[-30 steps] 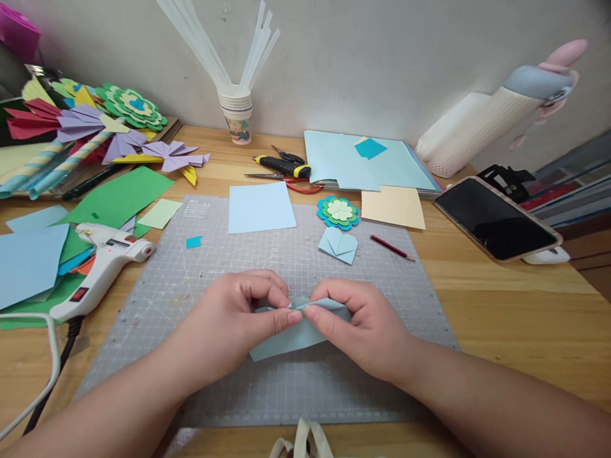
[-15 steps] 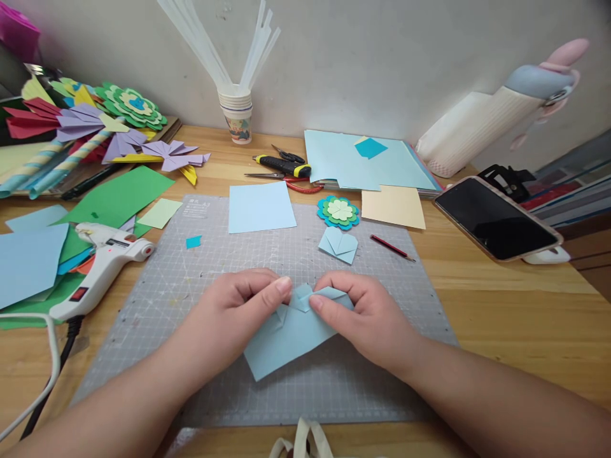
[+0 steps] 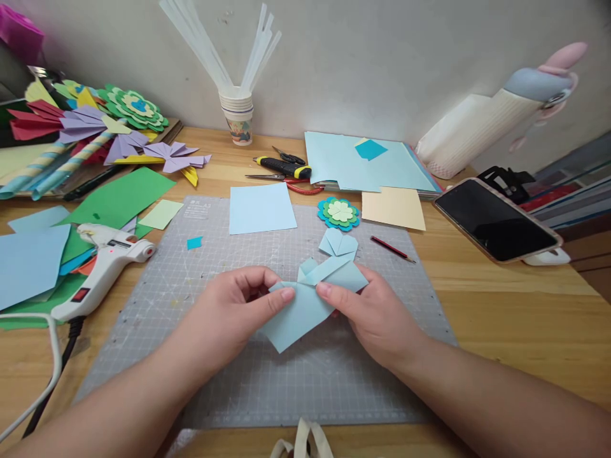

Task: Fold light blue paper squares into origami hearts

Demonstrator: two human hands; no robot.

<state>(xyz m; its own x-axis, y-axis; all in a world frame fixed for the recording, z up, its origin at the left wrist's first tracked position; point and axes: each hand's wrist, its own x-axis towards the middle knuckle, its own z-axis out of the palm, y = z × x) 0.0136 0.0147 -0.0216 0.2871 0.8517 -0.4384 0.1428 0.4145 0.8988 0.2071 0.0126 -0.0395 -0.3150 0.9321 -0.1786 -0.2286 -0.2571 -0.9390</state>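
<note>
A light blue sheet of folded paper (image 3: 298, 318) is held between both hands over the grey cutting mat (image 3: 200, 375). My left hand (image 3: 243, 302) pinches its left edge, thumb on top and fingers beneath. My right hand (image 3: 370, 312) grips the right side, its thumb pressing near the central crease. A narrow folded strip slants up to the right, with a small raised flap at the middle of the upper edge. Just beyond lies a folded blue paper heart (image 3: 337, 243), partly covered by the held paper. Farther back is a layered paper flower (image 3: 338, 212).
A red pencil (image 3: 392, 249) and a blue square sheet (image 3: 262, 208) lie on the mat. The glue gun (image 3: 102, 267), with its cable, is at left. Behind are a cutter (image 3: 282, 166), scissors and a cup of white sticks (image 3: 237, 117). A phone (image 3: 499, 218) lies right.
The folded paper has been lifted and turned so its right side points farther up and away. The slanted strip now shows more fully, and my right thumb has shifted toward the centre crease.
</note>
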